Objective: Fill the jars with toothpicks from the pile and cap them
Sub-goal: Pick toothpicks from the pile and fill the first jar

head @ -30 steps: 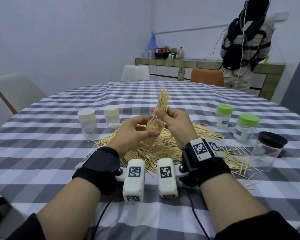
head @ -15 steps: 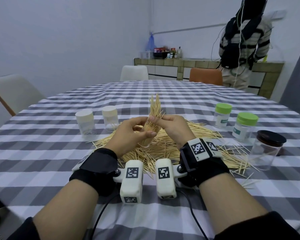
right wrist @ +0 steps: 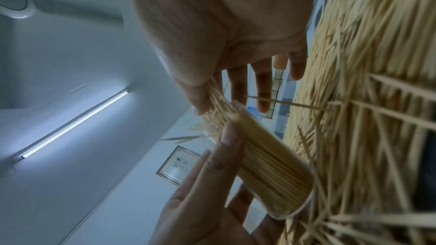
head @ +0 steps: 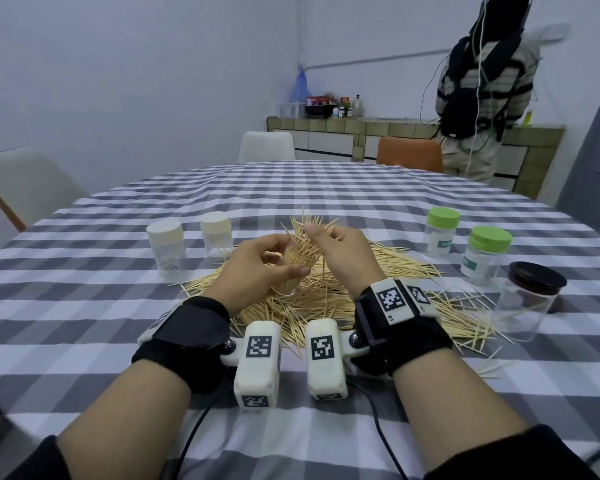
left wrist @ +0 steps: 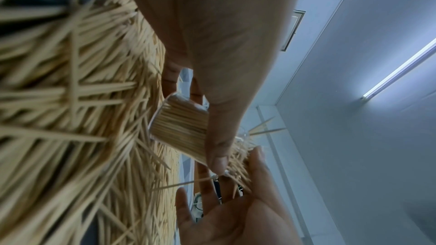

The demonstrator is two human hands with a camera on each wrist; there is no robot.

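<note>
Checked tablecloth (head: 84,306), toothpick pile (head: 378,271) centre.
L hand (head: 257,268) grips packed jar (head: 293,261); R hand (head: 340,251) w/ thumb and fingers pinches toothpick bundle (head: 309,230) at jar mouth.

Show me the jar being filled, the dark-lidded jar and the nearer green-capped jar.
jar being filled (right wrist: 278,176), right wrist view, on its clear wall packed with toothpicks
dark-lidded jar (head: 537,278), head view, on its dark lid
nearer green-capped jar (head: 491,239), head view, on its green cap

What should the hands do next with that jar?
Probably push the splayed toothpicks down into the clear jar. The left hand holds it, already packed, while the right hand pinches tips fanning above its mouth, so no cap fits yet.
</note>
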